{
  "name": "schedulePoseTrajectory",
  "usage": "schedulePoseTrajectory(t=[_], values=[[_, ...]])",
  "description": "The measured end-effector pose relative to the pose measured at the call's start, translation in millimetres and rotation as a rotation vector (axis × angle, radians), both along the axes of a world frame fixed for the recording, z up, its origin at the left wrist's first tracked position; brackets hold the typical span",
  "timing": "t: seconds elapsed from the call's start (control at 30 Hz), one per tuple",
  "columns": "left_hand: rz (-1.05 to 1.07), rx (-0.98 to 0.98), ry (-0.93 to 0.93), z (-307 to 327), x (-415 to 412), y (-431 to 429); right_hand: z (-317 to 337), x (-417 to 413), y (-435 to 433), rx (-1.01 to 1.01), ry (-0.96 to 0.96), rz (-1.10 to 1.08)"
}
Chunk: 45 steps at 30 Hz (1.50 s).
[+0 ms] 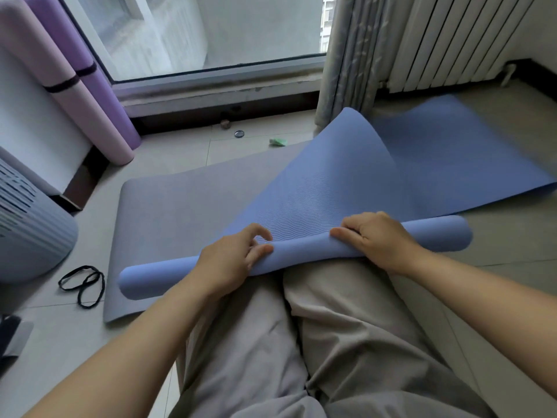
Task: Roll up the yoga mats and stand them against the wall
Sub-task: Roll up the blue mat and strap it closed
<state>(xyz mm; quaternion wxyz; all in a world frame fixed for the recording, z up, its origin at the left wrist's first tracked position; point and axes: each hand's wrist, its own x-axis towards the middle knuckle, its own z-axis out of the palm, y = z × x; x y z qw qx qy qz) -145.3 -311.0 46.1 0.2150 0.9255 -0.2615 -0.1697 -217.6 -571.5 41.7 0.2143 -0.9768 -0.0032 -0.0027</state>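
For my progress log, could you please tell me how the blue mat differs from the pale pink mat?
The blue mat is only partly rolled; the pale pink mat is fully rolled. The blue mat lies across a grey mat, gripped by the left hand and right hand; the pale pink mat leans on the wall. The pale pink mat wears a black strap; the blue mat has none. Both are single-coloured.

The blue mat (346,188) is blurred along its far stretch, its right end cut off at the frame edge. The grey mat (180,200) lies partly hidden under the blue mat and the person's legs (301,327). The pink rolled mat (69,95) and purple rolled mat (102,86) lose their tops at the upper edge. The small round item (239,133) and green item (278,142) by the window (211,31) are too small to identify.
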Motion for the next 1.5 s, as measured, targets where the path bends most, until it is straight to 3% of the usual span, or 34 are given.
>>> schedulePoseTrajectory(t=[0.07, 0.17, 0.23, 0.33, 0.43, 0.5, 0.6, 0.67, 0.8, 0.97, 1.07, 1.17, 1.23, 1.33, 1.5], values=[[0.017, -0.116, 0.118, 1, 7, 0, -2, 6, -1, 0.095, 0.041, -0.066], [0.007, -0.175, 0.098, 1, 11, -2, -2, 16, -2, 0.209, 0.104, -0.15], [-0.01, -0.177, -0.075, -1, 5, -5, -2, 24, -5, 0.238, 0.174, -0.155], [-0.072, -0.183, -0.488, -14, -14, -2, 2, 34, -5, 0.3, 0.267, -0.135], [-0.101, -0.117, -0.674, -23, -24, 3, 3, 36, -6, 0.313, 0.261, -0.159], [-0.121, -0.016, -0.715, -25, -27, 5, -1, 32, -1, 0.264, 0.133, -0.187], [-0.113, 0.01, -0.682, -24, -25, 4, -12, 13, 8, 0.068, -0.397, -0.134], [-0.117, -0.016, -0.678, -23, -21, 3, -21, -4, 6, -0.022, -0.554, -0.026], [-0.151, -0.002, -0.635, -17, -13, 5, -28, -25, 3, -0.147, -0.442, 0.04], [-0.197, 0.023, -0.419, 0, -3, 3, 2, -13, 7, -0.293, -0.379, 0.096], [-0.236, 0.087, -0.213, 15, 11, -1, 32, -3, 11, -0.43, -0.184, 0.178], [-0.236, 0.035, 0.056, 25, 26, -4, 50, 17, 5, -0.335, 0.078, 0.236], [-0.268, 0.084, -0.029, 17, 24, -4, 53, 30, 0, -0.224, 0.198, 0.209], [-0.264, 0.228, -0.425, -6, 5, 1, 55, 41, -5, -0.102, 0.35, 0.172], [-0.177, 0.058, -0.653, -22, 5, 3, 63, 46, -1, -0.077, 0.401, 0.132]])
